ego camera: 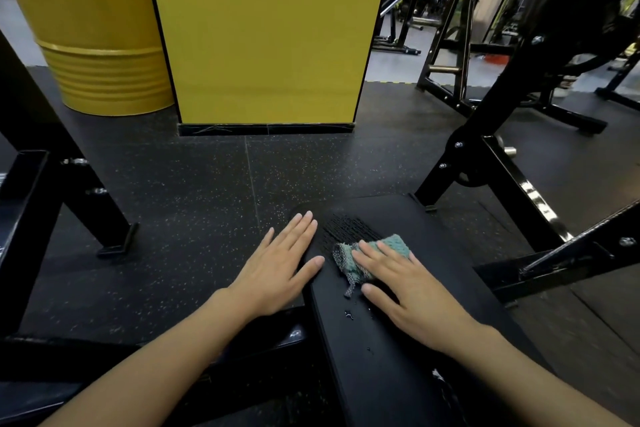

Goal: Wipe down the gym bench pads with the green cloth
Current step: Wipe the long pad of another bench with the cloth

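Two bare forearms [156, 367] enter from the lower edge, nearest the lens. Left hand [277, 263] lies flat at the left edge of the black bench pad [398, 374], palm partly beyond that edge. Its fingers [301, 229] are straight and close together, the little finger slightly apart, and it holds nothing. Right hand [405, 288] presses the green cloth [394, 243] down onto the far end of the pad, with fingers [377, 253] straight and slightly spread over it and the thumb on bare pad. The cloth is bunched, a grey fringe trailing out beside the thumb. A streaked wet patch [346, 229] sits just beyond the cloth, and droplets [348, 315] lie nearer the camera. Assessment: wiping is under way at the far end, and the rest of the pad (the length toward the camera) appears not yet covered. Risks:
- The bunched cloth covers little, so a stroke may skip strips and leave the droplets.
- Flat pressure without a grip may let the cloth slide free on the wet surface and fall to the rubber floor [194, 204].
- The left hand, partly off the edge, could slip if leaned upon.
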Demonstrator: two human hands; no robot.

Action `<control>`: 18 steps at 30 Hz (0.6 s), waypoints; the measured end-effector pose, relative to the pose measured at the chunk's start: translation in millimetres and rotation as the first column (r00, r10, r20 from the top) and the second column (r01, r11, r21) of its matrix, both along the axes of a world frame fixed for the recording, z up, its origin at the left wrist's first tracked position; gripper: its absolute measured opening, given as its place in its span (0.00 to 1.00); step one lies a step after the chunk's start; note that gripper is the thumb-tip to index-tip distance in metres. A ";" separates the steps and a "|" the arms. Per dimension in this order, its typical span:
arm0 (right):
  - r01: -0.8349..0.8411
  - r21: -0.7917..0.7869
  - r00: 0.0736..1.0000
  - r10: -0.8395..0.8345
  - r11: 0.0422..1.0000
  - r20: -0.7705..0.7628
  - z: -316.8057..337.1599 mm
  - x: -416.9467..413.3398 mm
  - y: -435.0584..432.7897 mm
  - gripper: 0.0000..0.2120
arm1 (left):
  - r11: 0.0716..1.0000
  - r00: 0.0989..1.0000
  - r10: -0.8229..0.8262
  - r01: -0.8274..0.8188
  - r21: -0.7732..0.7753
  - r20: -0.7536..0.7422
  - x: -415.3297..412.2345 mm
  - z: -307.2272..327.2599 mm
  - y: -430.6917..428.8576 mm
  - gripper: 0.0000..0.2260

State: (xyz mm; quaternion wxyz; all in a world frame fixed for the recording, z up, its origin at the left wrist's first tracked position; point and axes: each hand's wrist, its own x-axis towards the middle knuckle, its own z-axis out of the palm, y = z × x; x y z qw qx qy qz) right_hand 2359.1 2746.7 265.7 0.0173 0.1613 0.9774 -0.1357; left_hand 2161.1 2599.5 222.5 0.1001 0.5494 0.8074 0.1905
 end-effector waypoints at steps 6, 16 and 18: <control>0.052 -0.013 0.999 -0.052 0.999 0.013 -4.7 -24.4 10.4 0.24 | 0.998 0.998 -0.058 0.058 0.004 -0.026 1.5 0.3 9.4 0.44; 0.205 -0.022 0.979 -0.205 0.979 -0.011 -11.4 -113.0 69.0 0.22 | 0.994 0.997 -0.073 0.072 -0.084 -0.003 -0.8 7.2 7.4 0.36; 0.191 -0.033 0.981 -0.192 0.981 -0.031 -11.7 -102.5 65.6 0.22 | 0.994 0.998 -0.068 0.067 -0.082 -0.006 -0.8 6.9 7.7 0.36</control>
